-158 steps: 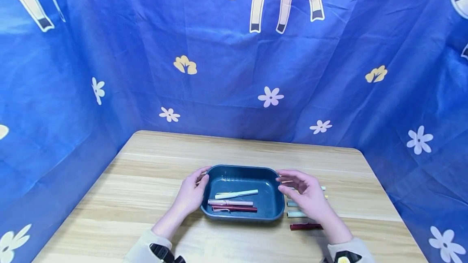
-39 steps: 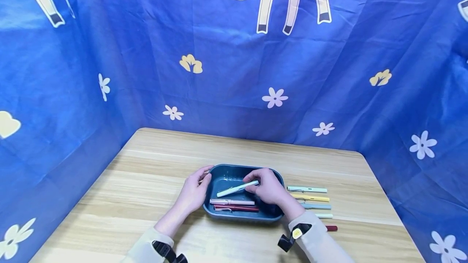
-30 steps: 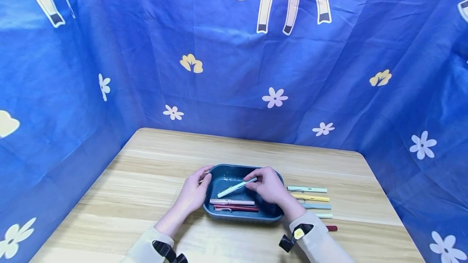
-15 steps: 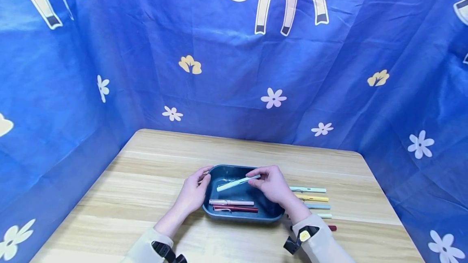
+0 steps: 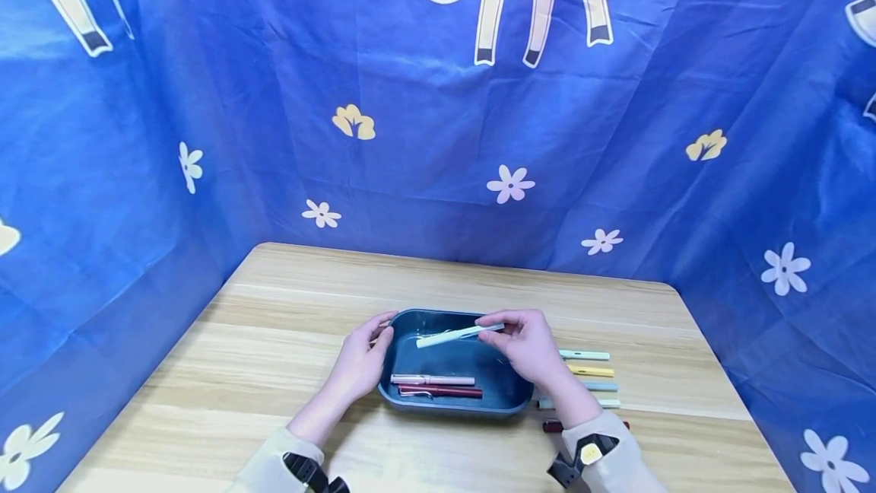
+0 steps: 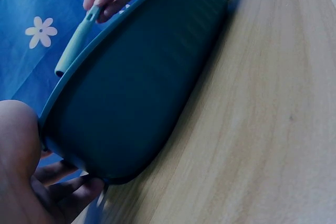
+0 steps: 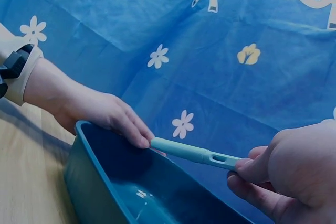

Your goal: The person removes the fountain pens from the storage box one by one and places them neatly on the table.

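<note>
My right hand (image 5: 530, 345) pinches a pale mint-green pen (image 5: 448, 336) by one end between thumb and fingers, above the back part of a dark teal plastic tray (image 5: 460, 411). The pen tilts slightly, its free end pointing left; a slot shows in its barrel (image 7: 223, 160) in the right wrist view. My left hand (image 5: 364, 354) holds the tray by its left end, thumb at the rim and fingers against the outer wall. Inside the tray, a lilac pen (image 5: 433, 380) and a dark red pen (image 5: 452, 392) lie side by side near the front wall.
Right of the tray, several pens lie in a column on the wooden table (image 5: 274, 318): mint (image 5: 591, 355), yellow (image 5: 595, 371), blue (image 5: 602, 386), pale green (image 5: 609, 404) and dark red (image 5: 553, 427), partly hidden by my right arm. A blue patterned curtain (image 5: 424, 173) surrounds the table.
The mint pen lay in the tray earlier; my right hand has taken hold of it, lifted it and moved it to the right. The left hand stays at the tray's left end.
</note>
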The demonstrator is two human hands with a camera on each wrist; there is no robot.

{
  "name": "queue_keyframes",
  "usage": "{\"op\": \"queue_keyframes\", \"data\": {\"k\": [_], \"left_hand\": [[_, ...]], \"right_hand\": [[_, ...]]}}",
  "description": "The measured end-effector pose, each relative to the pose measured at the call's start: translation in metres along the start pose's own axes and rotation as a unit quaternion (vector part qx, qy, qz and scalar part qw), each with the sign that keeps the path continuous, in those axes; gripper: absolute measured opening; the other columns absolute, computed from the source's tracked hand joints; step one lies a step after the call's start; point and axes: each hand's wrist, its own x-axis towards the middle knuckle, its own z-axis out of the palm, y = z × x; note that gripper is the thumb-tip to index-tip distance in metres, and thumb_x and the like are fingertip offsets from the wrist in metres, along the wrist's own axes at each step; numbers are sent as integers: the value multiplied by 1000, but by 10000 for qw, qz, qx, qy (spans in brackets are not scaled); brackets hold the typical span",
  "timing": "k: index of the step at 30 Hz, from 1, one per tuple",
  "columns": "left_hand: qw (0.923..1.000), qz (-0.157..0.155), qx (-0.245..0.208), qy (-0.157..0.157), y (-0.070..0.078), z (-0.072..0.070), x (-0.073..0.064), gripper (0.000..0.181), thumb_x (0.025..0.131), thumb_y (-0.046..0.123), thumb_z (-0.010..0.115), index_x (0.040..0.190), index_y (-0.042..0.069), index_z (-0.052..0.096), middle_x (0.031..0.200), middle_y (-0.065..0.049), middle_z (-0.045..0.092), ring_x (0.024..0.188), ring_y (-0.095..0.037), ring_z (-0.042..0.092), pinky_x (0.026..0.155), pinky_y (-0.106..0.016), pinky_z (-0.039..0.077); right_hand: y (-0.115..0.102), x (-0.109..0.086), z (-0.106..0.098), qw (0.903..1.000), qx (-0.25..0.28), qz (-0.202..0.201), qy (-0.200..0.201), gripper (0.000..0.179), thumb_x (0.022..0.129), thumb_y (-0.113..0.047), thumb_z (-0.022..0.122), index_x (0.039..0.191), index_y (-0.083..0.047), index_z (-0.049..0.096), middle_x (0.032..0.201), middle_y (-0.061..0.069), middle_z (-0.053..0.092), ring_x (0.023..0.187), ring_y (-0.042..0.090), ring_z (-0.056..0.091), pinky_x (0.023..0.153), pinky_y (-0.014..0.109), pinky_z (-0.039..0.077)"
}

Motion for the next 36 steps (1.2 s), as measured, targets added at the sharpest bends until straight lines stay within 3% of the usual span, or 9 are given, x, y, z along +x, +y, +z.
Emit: {"op": "queue_keyframes", "data": {"k": [6, 11, 17, 21, 24, 29, 36], "left_hand": [[10000, 39, -31, -26, 0, -1, 0, 33, 103, 19, 49, 135, 12, 58, 124, -13, 65, 115, -29, 61, 99, -49, 48], [10000, 48, -15, -39, 0, -1, 0, 33, 103, 19, 49, 135, 12, 58, 126, -13, 64, 116, -29, 60, 99, -49, 47], [10000, 37, -15, -38, 1, -2, 0, 33, 103, 19, 49, 135, 13, 58, 126, -13, 64, 116, -28, 60, 99, -48, 47], [10000, 31, -1, -46, 1, -2, 0, 33, 104, 20, 49, 134, 13, 58, 126, -13, 64, 117, -28, 60, 99, -48, 47], [10000, 21, -3, -51, 1, -2, 0, 33, 104, 20, 49, 135, 13, 58, 126, -13, 64, 116, -28, 60, 99, -48, 47], [10000, 47, -14, -49, 2, -1, 1, 33, 104, 20, 49, 134, 13, 59, 124, -14, 65, 115, -28, 61, 99, -48, 48], [10000, 56, -16, -69, 1, -1, 1, 33, 103, 19, 49, 134, 12, 58, 124, -14, 65, 115, -28, 61, 99, -48, 47]], "right_hand": [[0, -5, -9, 9998, 132, -4, 136, 15, 83, -17, 79, 99, -18, 78, 102, 0, 72, 69, 32, 60, 61, 31, 57], [-1, -10, -17, 9996, 208, -9, 199, 15, 83, -18, 80, 98, -20, 78, 101, 2, 73, 79, 42, 63, 69, 37, 59], [-2, -16, -27, 9988, 217, 232, 373, 18, 84, -14, 79, 102, -14, 77, 104, 3, 71, 76, 27, 63, 68, 32, 58], [-3, -22, -34, 9983, 213, 371, 406, 21, 85, -11, 77, 106, -8, 76, 107, 6, 70, 70, 18, 58, 61, 24, 55], [-3, -27, -38, 9983, 176, 278, 471, 22, 84, -18, 79, 105, -11, 76, 106, 4, 71, 65, 18, 52, 57, 21, 51], [3, -35, -43, 9981, 85, 6, 605, 23, 82, -24, 81, 103, -16, 77, 104, 3, 71, 64, 19, 53, 60, 28, 55], [6, -45, -50, 9970, 180, 7, 756, 26, 79, -21, 83, 102, -10, 77, 101, 8, 71, 57, 13, 47, 51, 22, 47]]}}
